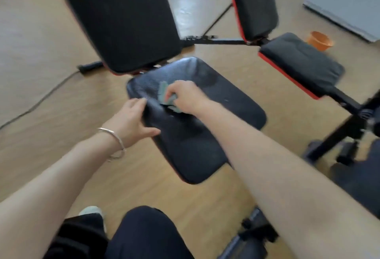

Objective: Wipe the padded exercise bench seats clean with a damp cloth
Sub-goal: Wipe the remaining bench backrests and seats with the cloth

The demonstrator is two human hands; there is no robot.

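Observation:
The near bench's black padded seat (216, 104) lies in the middle of the view, shiny and damp toward its far end. My right hand (186, 96) grips a crumpled grey-green cloth (164, 94) and presses it on the seat's far left part. At the seat's left edge my left hand (131, 121) rests with straight fingers, thumb lying on the pad. The tilted black backrest (123, 18) rises behind the seat. A second bench stands at the right, with its own seat (300, 63) and backrest (255, 5), both red-trimmed.
An orange bucket (319, 40) stands on the wooden floor beyond the second bench. A pale cabinet (347, 1) fills the far right corner. A black cable (37, 102) runs across the floor at left. Bench frame bars and wheels (345, 133) stand at right; my dark-trousered knees (144, 234) are below.

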